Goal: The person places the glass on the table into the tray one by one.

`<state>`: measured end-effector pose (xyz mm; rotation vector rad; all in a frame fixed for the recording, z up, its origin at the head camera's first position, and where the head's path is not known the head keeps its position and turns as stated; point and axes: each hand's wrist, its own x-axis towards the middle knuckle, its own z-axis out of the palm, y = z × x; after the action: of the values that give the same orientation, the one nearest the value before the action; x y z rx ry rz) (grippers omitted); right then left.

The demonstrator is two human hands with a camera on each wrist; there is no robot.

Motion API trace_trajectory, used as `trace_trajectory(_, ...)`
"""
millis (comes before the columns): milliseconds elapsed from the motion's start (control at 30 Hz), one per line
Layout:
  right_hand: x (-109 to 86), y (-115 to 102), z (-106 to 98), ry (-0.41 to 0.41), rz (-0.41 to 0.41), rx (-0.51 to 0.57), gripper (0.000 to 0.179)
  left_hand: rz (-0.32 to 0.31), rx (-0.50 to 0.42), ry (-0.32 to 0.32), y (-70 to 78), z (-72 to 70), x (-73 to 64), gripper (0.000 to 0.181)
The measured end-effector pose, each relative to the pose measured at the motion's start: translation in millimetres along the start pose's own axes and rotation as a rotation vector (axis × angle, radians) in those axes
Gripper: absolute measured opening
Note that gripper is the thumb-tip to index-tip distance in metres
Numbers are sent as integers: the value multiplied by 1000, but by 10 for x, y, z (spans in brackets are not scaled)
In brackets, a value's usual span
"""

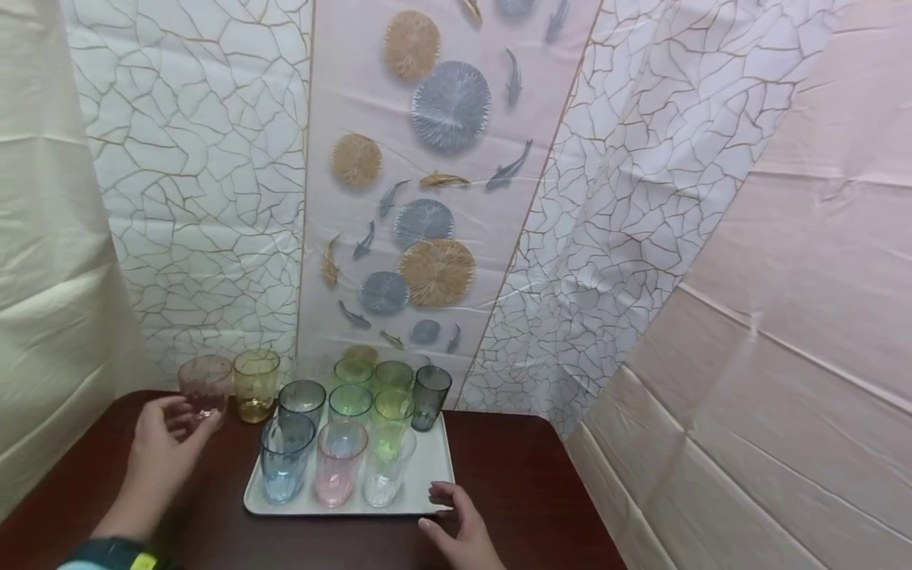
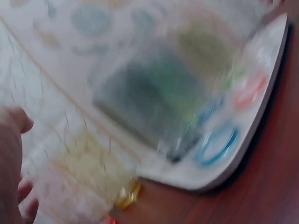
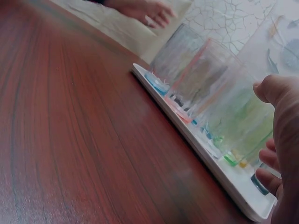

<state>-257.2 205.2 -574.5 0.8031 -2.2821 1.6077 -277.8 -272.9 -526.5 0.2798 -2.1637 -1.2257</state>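
My left hand (image 1: 162, 443) is beside a pink glass (image 1: 204, 380) at the left back of the table, its thumb and fingers spread and loosely bent. The left wrist view is blurred, with the glass beyond the fingers (image 2: 28, 200); I see no clear grip. A yellow glass (image 1: 256, 380) stands just right of that one. My right hand (image 1: 463, 529) hovers near the right front corner of a white tray (image 1: 431, 483), holding nothing. On the tray's front row are a blue glass (image 1: 286, 471), a second pink glass (image 1: 336, 475) and a clear glass (image 1: 385, 479).
Behind the front row stand several grey, green and yellow-green glasses, with a dark grey glass (image 1: 431, 400) at the right back. The dark red wooden table (image 1: 527, 491) reaches a patterned curtain (image 1: 456, 237) at the back and pale cloth (image 1: 748, 380) on the right.
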Motion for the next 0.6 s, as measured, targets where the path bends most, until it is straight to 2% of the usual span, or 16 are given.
trace_trajectory(33,1,-9,4,5,-10,0,49,-39,14,10,-71,32,98,82)
trace_trajectory(100,3,-32,8,6,-12,2,49,-100,35,-8,-211,94,273,104)
trace_trajectory(167,9,-48,9,3,-16,-2,49,-116,52,-42,-330,144,417,117)
trace_trajectory(233,16,-51,9,-6,-47,-12,48,-105,51,-75,-408,186,516,123)
trace_trajectory(267,21,-53,13,-11,-47,-12,49,-103,45,-89,-435,203,547,124)
trace_trajectory(367,27,-41,12,-19,-82,-13,50,-84,31,-79,-470,243,603,117)
trace_trajectory(500,22,-49,-3,-21,-79,6,50,-103,38,-50,-463,268,627,111)
trace_trajectory(600,13,-58,-21,-17,-77,10,50,-115,46,-55,-450,282,638,110)
